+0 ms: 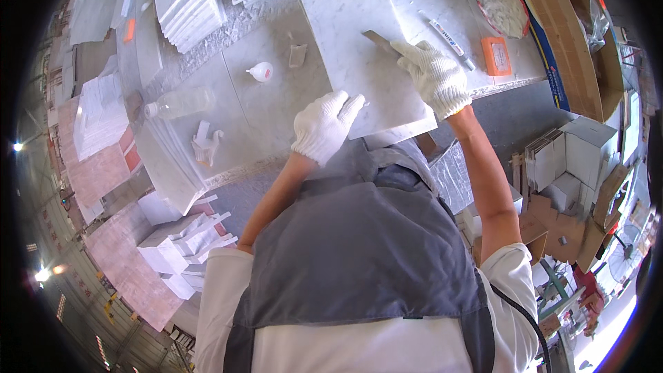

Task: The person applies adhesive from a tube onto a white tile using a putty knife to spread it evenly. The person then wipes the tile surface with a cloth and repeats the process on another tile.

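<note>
A pale grey-veined marble tile (345, 24) lies in front of me, its near edge reaching past the table's front edge. My right hand (431, 77), in a white knitted glove, is closed round a putty knife (378, 40); its blade points left over the tile and its handle is hidden in the grip. At the tile's left edge is my left hand (324, 126), gloved too, fingers curled together. Whatever they pinch, if anything, is too small to make out. A paint marker (451, 44) and an orange box (496, 56) lie right of the right hand.
On the table's left are a small white bottle (260, 72), a clear plastic bottle (181, 103) and a crumpled glove (206, 144). Tile stacks (181, 7) stand farther back. A round red-rimmed container (501, 7) and a cardboard box (563, 41) are at right.
</note>
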Tool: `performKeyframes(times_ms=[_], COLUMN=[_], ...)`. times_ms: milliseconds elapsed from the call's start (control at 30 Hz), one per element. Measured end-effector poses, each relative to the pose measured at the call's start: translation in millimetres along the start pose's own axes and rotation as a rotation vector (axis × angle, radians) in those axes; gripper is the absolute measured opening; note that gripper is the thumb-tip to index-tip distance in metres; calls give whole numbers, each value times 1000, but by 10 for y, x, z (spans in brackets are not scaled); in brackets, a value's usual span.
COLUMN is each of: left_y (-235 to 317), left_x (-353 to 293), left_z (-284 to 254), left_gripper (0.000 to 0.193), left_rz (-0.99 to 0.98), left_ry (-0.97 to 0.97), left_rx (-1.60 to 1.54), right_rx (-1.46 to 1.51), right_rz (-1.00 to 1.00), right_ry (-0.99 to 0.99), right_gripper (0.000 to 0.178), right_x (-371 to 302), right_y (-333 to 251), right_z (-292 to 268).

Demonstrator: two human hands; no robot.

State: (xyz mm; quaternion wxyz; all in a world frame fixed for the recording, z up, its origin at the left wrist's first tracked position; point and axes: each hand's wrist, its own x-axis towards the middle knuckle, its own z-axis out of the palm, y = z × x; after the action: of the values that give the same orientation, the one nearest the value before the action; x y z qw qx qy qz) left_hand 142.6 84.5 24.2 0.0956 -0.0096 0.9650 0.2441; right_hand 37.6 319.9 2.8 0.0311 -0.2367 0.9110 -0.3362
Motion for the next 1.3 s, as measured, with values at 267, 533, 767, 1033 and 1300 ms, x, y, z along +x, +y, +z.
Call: performKeyframes(times_ms=[267,533,767,1033,1300], left_y=[-15,20,-14,-46,-8], left_x=[67,84,66,51,62], left_z=[25,31,72,107,83], left_gripper=[41,40,36,35,38], left_rz=[21,-13,34,83,66], left_ry=[-13,-14,37,93,93], left_rx=[-39,-60,-57,-17,24], right_rx=[-147,79,15,146,-45], right_rz=[-150,29,-68,-60,-89], right_ry=[-140,-151,78,2,-101], right_gripper=[40,36,28,35,41], right_x=[134,191,186,274,258], right_y=[44,59,94,138,125], right_z=[72,3,102,72,70])
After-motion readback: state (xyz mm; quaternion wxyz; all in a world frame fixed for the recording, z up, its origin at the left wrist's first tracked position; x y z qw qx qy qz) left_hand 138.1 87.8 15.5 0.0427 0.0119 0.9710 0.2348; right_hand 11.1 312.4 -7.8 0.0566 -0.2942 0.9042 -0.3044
